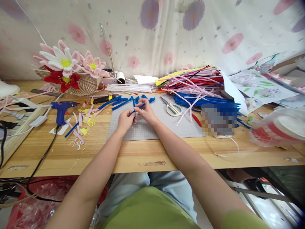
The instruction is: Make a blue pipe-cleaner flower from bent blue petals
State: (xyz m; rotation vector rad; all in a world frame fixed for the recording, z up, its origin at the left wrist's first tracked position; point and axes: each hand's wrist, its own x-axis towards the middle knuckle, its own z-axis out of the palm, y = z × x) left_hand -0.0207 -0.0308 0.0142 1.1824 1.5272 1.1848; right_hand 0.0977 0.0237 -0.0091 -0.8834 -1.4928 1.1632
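Observation:
Both hands meet over a grey cutting mat [166,127] on the wooden table. My left hand [125,121] pinches the lower end of a bent blue pipe cleaner [136,109]. My right hand [145,109] grips the same blue pipe cleaner higher up, fingers curled round it. Several shaped blue pipe cleaner pieces [119,102] lie just beyond the hands on the mat's far edge. White-handled scissors [172,108] rest on the mat to the right of my right hand.
A blue glue gun [61,109] with a black cord stands at left among pink and yellow scraps. A pile of pink, red and blue pipe cleaners [200,87] lies at back right. A fan with fabric flowers [69,68] sits at back left. A plastic bag [276,127] is at right.

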